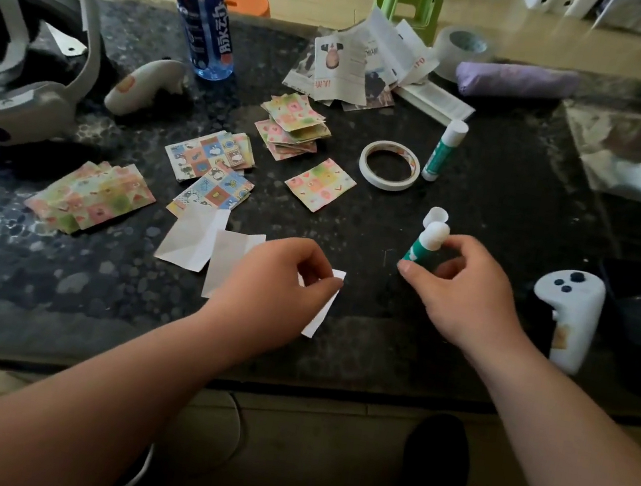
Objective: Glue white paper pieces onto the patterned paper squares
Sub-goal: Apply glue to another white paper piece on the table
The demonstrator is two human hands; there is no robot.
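My left hand (279,278) pinches a small white paper piece (323,310) just above the dark table. My right hand (462,290) grips a green glue stick (423,244) with its white glue tip exposed; its white cap (436,215) lies just behind. Two more white paper pieces (193,239) lie left of my left hand. A single patterned paper square (319,184) lies beyond my hands. Stacks of patterned squares sit at the left (91,198), centre (213,167) and further back (293,125).
A second capped glue stick (445,149) and a tape roll (390,165) lie behind my right hand. A white controller (567,315) sits right, a headset (25,57) and another controller (146,87) left. A bottle (205,6), cut newspaper (359,68) and purple pouch (516,80) stand at the back.
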